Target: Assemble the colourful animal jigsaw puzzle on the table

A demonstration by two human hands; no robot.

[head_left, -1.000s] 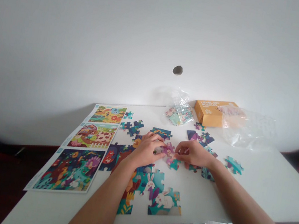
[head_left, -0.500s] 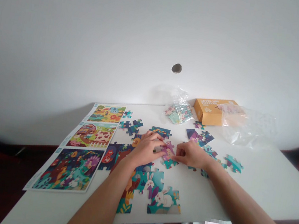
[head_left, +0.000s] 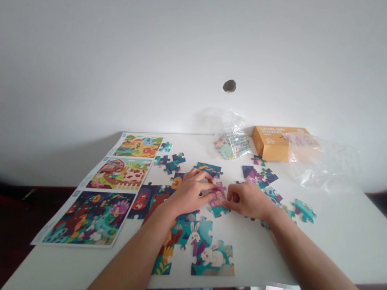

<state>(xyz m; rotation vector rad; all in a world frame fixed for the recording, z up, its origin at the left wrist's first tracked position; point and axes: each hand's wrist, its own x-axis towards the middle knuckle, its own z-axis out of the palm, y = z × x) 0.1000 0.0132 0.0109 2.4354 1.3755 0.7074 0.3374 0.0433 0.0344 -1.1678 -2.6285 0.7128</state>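
Pink and teal puzzle pieces (head_left: 218,210) lie on the white table between my two hands. My left hand (head_left: 191,190) pinches their left side with thumb and fingertips. From the right, my right hand (head_left: 249,199) is curled with thumb and index finger closed at their right edge. Under and beside my left forearm is a joined part of the jigsaw with a brown bear (head_left: 159,197). Closer to me, pieces with white rabbits (head_left: 214,257) are linked to it. Just beyond my left hand lies a dark blue piece with orange marks (head_left: 209,169).
A picture sheet (head_left: 88,219) with three scenes lies at the left. Loose pieces are scattered at the back left (head_left: 174,162) and right (head_left: 304,210). Behind stand a bag of pieces (head_left: 232,144), an orange puzzle box (head_left: 276,151) and a clear plastic bag (head_left: 326,170).
Both hands stay almost where they were, at the pink and teal pieces. My right hand has shifted very slightly left; the view has tilted a little.
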